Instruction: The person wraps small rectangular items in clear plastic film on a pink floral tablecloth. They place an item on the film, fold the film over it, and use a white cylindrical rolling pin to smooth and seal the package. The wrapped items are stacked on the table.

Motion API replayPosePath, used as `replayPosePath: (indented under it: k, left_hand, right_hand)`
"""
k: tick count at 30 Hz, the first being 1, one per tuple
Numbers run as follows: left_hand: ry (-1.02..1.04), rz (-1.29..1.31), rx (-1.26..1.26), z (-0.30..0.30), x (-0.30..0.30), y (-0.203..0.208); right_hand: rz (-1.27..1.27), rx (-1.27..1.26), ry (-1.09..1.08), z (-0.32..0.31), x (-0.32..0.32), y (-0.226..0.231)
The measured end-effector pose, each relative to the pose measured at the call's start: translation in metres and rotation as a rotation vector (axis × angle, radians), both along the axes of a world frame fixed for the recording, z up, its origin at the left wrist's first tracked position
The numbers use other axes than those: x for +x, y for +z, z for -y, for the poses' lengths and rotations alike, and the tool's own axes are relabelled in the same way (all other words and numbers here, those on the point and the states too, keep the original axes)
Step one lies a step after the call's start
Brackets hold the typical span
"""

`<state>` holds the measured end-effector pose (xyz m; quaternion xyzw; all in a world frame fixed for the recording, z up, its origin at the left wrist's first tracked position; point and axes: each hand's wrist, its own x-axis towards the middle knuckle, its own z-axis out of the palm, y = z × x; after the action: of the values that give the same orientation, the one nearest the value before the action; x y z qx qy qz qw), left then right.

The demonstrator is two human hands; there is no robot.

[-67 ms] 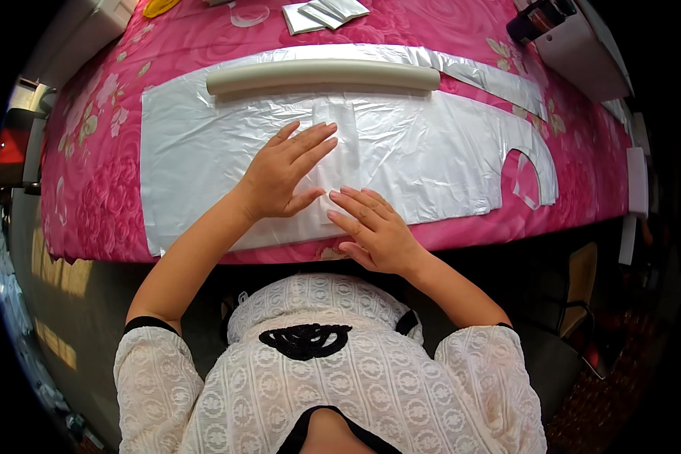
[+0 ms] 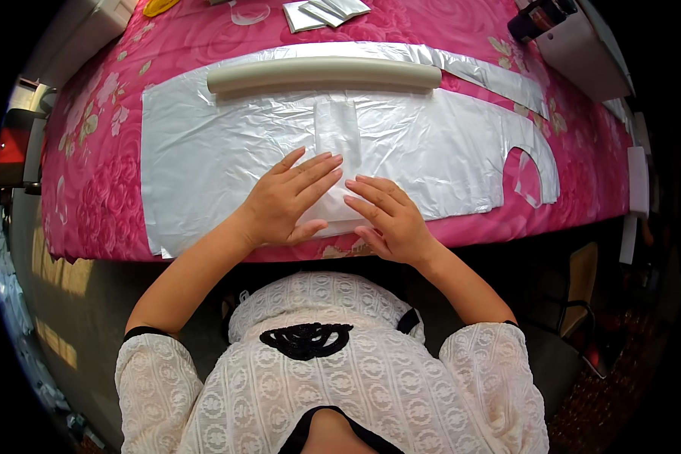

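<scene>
While the left hand (image 2: pixel 278 203) and the right hand (image 2: pixel 395 223) are gripping nothing, fingers extended, both are poising over the silvery plastic sheet (image 2: pixel 408 147) mid-frame, contact unclear; a pale roll (image 2: pixel 324 75) is lying across it, upper centre.

Left hand (image 2: pixel 281 200), right hand (image 2: pixel 395 224), over plastic sheet (image 2: pixel 431 155)

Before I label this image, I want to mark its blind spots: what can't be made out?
All in the head view:
- Whether the left hand and right hand press on the plastic sheet or hover: their backs hide the palms.
- The sheet directly beneath the white roll: the roll covers it.
- The yellow thing's full shape: the upper edge cuts it off.
</scene>
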<state>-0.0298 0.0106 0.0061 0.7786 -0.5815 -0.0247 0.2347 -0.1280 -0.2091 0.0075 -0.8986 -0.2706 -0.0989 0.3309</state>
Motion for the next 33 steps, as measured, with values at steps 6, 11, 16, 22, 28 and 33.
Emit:
replayPosePath:
  k: [6,11,16,22,28,33]
  left_hand:
    - [0.021,0.004,0.185,-0.001,-0.052,-0.011]
    - [0.041,-0.012,0.195,0.000,-0.062,-0.024]
    - [0.036,-0.040,0.208,0.001,-0.063,-0.021]
    - [0.070,-0.138,-0.124,-0.002,-0.056,-0.016]
    - [0.198,0.026,-0.245,0.009,-0.051,-0.024]
    - [0.200,0.088,-0.174,0.013,-0.050,-0.021]
  right_hand:
    - [-0.031,-0.095,0.079,0.009,0.022,-0.006]
    - [-0.036,-0.141,0.103,0.012,0.020,-0.019]
    - [-0.016,-0.095,0.062,0.009,0.027,-0.010]
    - [-0.060,-0.092,0.050,0.005,0.047,-0.009]
    - [-0.112,-0.063,0.045,0.006,0.045,-0.009]
    - [-0.129,-0.029,0.026,0.005,0.046,-0.008]
